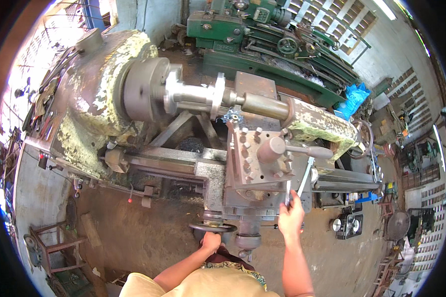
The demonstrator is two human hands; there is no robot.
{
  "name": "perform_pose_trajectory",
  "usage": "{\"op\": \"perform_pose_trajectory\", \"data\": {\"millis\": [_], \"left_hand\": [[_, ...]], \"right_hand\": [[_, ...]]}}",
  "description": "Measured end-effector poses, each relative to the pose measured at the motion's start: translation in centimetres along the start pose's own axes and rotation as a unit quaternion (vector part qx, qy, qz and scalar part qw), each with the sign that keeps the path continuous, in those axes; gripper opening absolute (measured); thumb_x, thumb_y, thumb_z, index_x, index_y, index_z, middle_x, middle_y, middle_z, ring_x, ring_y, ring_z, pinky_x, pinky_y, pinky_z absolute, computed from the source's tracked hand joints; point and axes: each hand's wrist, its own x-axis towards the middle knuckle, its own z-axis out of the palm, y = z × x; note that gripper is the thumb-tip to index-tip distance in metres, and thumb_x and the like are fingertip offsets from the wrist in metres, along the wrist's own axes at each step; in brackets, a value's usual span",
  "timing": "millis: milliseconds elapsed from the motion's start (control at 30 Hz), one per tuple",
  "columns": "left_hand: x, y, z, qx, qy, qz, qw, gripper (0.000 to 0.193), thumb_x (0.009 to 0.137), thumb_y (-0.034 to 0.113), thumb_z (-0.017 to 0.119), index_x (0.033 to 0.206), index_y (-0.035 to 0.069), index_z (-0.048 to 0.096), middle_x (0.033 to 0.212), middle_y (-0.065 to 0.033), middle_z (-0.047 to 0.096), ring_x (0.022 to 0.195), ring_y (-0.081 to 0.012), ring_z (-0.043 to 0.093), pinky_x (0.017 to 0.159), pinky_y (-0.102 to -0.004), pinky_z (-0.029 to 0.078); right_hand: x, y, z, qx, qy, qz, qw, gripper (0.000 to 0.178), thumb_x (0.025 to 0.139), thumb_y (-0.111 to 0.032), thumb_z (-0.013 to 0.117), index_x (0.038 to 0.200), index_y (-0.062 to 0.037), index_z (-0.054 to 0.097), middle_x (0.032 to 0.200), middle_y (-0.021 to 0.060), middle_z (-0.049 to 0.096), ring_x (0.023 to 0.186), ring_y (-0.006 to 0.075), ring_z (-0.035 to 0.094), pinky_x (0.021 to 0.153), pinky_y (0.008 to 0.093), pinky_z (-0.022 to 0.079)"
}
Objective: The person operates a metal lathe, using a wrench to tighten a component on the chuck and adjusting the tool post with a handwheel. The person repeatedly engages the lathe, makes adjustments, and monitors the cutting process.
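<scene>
A large old lathe stands in front of me, its yellow-green paint flaking. My left hand [211, 241] is closed on the rim of the dark carriage handwheel [213, 227]. My right hand [291, 218] is closed around a slim, pale metal tool [306, 177] with two long arms, exact kind unclear, beside the tool post [262, 161]. Between the chuck [142, 90] and the tailstock [312, 118] sits a shiny flanged metal workpiece [195, 93], blurred as if turning. Bluish curled chips [232, 116] cluster near the tool post's corner, hiding the cutting tip.
A green lathe [262, 54] stands behind, with a blue plastic bag [353, 99] at its right end. Levers with a red knob [130, 200] jut from the lathe's front. A wooden stool frame [59, 246] is at left; a black tray [348, 226] lies on the floor at right.
</scene>
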Motion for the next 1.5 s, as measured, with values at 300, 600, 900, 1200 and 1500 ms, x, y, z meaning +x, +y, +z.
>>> {"op": "perform_pose_trajectory", "data": {"millis": [300, 600, 900, 1200, 1500], "left_hand": [[0.8, -1.1, 0.2, 0.06, 0.036, 0.056, 0.996, 0.027, 0.08, 0.017, 0.056, 0.099, 0.002, 0.068, 0.096, -0.0279, 0.066, 0.098, -0.0447, 0.062, 0.083, -0.0477, 0.049], [1.6, -1.8, 0.6, 0.103, 0.052, 0.063, 0.991, 0.029, 0.078, 0.021, 0.058, 0.092, -0.002, 0.07, 0.093, -0.0312, 0.064, 0.096, -0.0445, 0.063, 0.083, -0.0486, 0.05], [0.1, -0.3, -0.2, 0.144, 0.047, 0.09, 0.984, 0.033, 0.08, 0.024, 0.058, 0.094, -0.003, 0.069, 0.095, -0.0314, 0.065, 0.097, -0.046, 0.062, 0.085, -0.048, 0.05], [-0.5, 0.5, -0.4, 0.127, 0.031, 0.09, 0.987, 0.036, 0.081, 0.023, 0.056, 0.101, -0.005, 0.066, 0.102, -0.0323, 0.063, 0.103, -0.0445, 0.061, 0.089, -0.0472, 0.048], [0.1, 0.0, -0.1, 0.143, 0.044, 0.077, 0.986, 0.032, 0.08, 0.02, 0.059, 0.097, -0.005, 0.068, 0.099, -0.0306, 0.065, 0.098, -0.043, 0.063, 0.084, -0.0459, 0.049]], "right_hand": [[-6.1, -4.8, -10.5, 0.241, 0.119, -0.131, 0.954, 0.053, 0.084, 0.004, 0.058, 0.135, -0.003, 0.047, 0.086, 0.0043, 0.055, 0.059, 0.0058, 0.049, 0.043, 0.0158, 0.037], [3.7, -17.7, -16.9, -0.356, 0.085, -0.347, 0.863, 0.032, 0.083, -0.003, 0.062, 0.114, -0.0072, 0.065, 0.089, 0.0182, 0.066, 0.079, 0.0345, 0.063, 0.071, 0.0413, 0.048], [11.1, -23.9, -9.8, -0.597, 0.004, -0.43, 0.678, 0.022, 0.08, -0.013, 0.059, 0.098, -0.0147, 0.071, 0.081, 0.0134, 0.066, 0.079, 0.0336, 0.064, 0.068, 0.0454, 0.05], [13.3, -25.4, -6.6, -0.579, -0.011, -0.408, 0.706, 0.028, 0.079, -0.014, 0.061, 0.103, -0.0167, 0.073, 0.095, 0.0137, 0.07, 0.091, 0.0303, 0.066, 0.08, 0.0419, 0.052], [12.2, -23.8, -7.8, -0.532, -0.005, -0.372, 0.76, 0.026, 0.08, -0.013, 0.064, 0.104, -0.0127, 0.072, 0.093, 0.0162, 0.069, 0.086, 0.0349, 0.066, 0.075, 0.0424, 0.053]]}}
